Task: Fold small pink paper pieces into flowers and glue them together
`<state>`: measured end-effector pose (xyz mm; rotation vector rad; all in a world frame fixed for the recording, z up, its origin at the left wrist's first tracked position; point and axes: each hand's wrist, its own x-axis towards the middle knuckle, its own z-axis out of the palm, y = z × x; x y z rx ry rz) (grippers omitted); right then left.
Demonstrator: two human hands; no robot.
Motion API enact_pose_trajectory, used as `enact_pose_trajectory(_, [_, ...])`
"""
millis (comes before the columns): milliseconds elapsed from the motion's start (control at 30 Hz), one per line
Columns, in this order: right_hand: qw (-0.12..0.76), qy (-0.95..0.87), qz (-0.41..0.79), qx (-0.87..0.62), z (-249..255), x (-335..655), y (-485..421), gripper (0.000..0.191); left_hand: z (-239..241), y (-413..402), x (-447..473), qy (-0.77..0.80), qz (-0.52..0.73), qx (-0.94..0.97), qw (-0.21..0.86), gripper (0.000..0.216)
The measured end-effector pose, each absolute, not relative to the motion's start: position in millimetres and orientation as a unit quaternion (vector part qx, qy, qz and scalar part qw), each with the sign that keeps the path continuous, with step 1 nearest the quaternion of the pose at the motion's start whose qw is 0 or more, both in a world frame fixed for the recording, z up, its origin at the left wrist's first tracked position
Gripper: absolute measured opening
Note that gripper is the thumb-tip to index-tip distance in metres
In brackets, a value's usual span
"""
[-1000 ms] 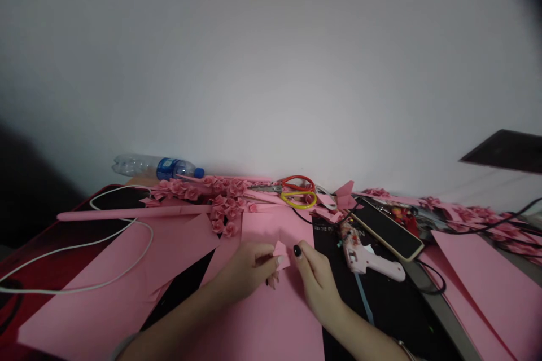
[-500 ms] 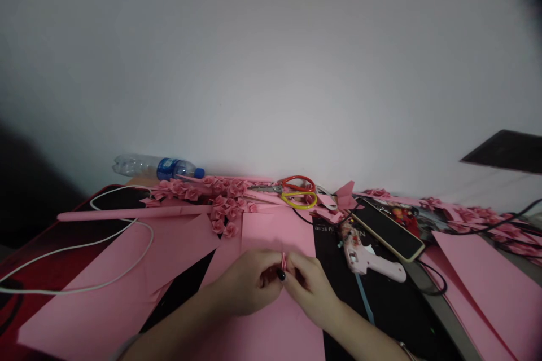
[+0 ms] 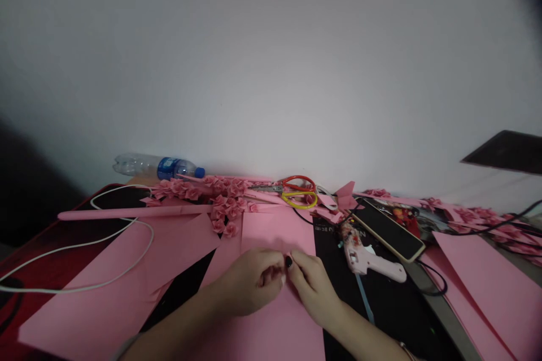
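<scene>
My left hand (image 3: 249, 282) and my right hand (image 3: 311, 285) meet over a pink paper sheet (image 3: 271, 327) near the table's front. Both have their fingers curled and pinched together on a small folded pink paper piece (image 3: 284, 259), which is almost wholly hidden between the fingertips. A cluster of small pink paper roses (image 3: 222, 200) lies just beyond my hands. A pink glue gun (image 3: 366, 259) lies to the right of my right hand.
Red and yellow scissors (image 3: 298, 192) lie at the back by the wall. A plastic water bottle (image 3: 158, 167) lies on its side at back left. A phone (image 3: 387, 228) rests right of the glue gun. A white cable (image 3: 97, 248) loops across the left. More pink sheets (image 3: 483, 276) lie at right.
One second ago my hands were apart with the folded pink piece showing between them. They have since closed together, and the piece is now nearly hidden in my fingertips.
</scene>
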<state>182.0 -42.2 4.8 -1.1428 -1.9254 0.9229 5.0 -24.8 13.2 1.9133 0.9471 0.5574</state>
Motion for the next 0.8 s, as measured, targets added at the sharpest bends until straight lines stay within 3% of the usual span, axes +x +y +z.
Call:
enact_pose_trajectory(267, [0.391,-0.689,0.381,-0.477,-3,186,-41,0.039,11,-17,6,0.472,0.311,0.639,0.522,0.015])
enact_pose_trajectory(433, [0.391,-0.7,0.393,-0.45,-3,185,-39,0.036,10,-16,9,0.415,0.299,0.593,0.622,0.027])
enact_pose_trajectory(667, [0.38,-0.702,0.361,-0.481,-6,184,-39,0.034,14,-16,10,0.418,0.301,0.554,0.654,0.03])
enact_pose_trajectory(800, [0.423,-0.671,0.33,-0.512,-5,183,-38,0.017,13,-14,8,0.45,0.296,0.517,0.665,0.033])
